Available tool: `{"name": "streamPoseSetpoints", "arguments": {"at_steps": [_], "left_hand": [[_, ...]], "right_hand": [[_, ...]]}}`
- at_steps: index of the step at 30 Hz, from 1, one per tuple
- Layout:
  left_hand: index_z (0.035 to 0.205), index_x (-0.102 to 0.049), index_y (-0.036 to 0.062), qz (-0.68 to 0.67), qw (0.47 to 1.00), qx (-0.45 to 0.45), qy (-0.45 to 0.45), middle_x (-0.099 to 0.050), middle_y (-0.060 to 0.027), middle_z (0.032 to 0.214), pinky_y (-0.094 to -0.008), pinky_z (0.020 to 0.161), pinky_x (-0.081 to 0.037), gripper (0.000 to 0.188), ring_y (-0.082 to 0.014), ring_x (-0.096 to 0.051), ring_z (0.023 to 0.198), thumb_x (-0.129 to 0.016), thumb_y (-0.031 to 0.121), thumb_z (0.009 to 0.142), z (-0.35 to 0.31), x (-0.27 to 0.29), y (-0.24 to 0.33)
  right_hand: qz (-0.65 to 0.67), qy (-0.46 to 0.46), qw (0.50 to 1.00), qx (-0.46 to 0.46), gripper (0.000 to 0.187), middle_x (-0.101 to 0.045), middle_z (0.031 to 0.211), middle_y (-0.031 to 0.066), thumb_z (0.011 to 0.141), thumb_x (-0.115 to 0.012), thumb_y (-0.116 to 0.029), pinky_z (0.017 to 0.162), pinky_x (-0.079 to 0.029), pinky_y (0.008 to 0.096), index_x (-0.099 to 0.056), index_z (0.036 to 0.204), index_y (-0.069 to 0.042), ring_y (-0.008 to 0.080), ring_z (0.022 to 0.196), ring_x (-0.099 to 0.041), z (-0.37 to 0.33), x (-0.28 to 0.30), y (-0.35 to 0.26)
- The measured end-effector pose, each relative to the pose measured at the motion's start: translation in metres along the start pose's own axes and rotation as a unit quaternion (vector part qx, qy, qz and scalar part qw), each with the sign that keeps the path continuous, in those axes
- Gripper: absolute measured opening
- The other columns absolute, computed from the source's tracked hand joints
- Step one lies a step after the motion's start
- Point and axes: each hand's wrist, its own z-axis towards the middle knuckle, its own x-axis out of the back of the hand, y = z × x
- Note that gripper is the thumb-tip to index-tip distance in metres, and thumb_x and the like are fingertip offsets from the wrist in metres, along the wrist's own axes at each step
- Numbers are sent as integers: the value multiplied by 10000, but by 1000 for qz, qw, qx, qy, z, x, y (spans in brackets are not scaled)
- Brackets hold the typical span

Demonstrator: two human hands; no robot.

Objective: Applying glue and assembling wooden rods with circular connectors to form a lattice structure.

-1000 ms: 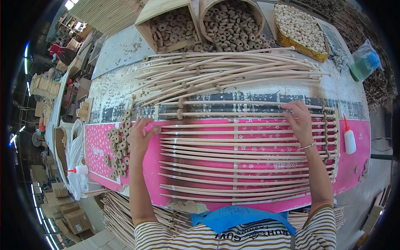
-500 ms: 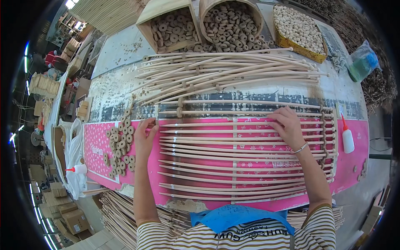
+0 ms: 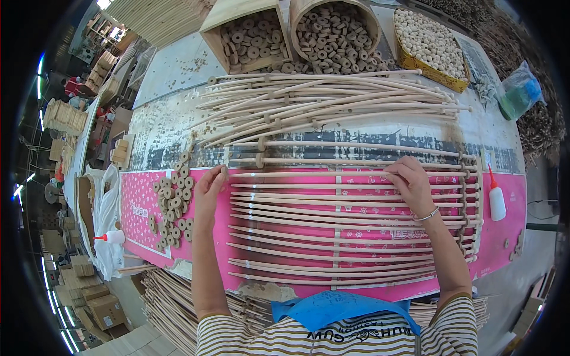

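Several long pale wooden rods point(image 3: 350, 225) lie side by side across a pink sheet point(image 3: 139, 199) on the table. My left hand point(image 3: 209, 188) pinches the left end of one upper rod, right beside a heap of small wooden rings point(image 3: 173, 199). My right hand point(image 3: 409, 181) rests with fingers curled on the same upper rods, toward their right end. A row of rings point(image 3: 469, 207) is threaded on the rods' right ends.
A loose pile of rods point(image 3: 320, 101) lies further back. Behind it stand two bins of wooden rings point(image 3: 252, 38) point(image 3: 335, 29) and a yellow tray of beads point(image 3: 430, 44). Glue bottles sit at right point(image 3: 496, 199) and lower left point(image 3: 111, 237). More rods point(image 3: 172, 302) are stacked below the table edge.
My right hand has slid left along the upper rods, from near their right end toward the middle. My left hand has stayed at the left ends.
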Motion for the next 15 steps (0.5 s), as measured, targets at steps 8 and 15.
{"name": "streamPoseSetpoints", "arguments": {"at_steps": [8,15], "left_hand": [[1341,-672,5,-65,997,-4,-33,-719,-2,1113,-239,844,-479,344,-63,-623,965,-640,188,1050,1,5,-6],[1477,-550,41,-117,992,32,-32,-719,-20,1119,-223,820,-489,466,-67,-642,977,-661,173,1044,-9,-7,7]], "right_hand": [[13,12,1000,-8,120,-660,918,95,845,-759,-35,796,-515,384,-731,961,-21,281,884,-621,-2,2,0],[15,6,1000,-12,124,-661,925,98,850,-755,-31,810,-518,382,-736,972,-24,281,902,-629,-5,5,-1]]}}
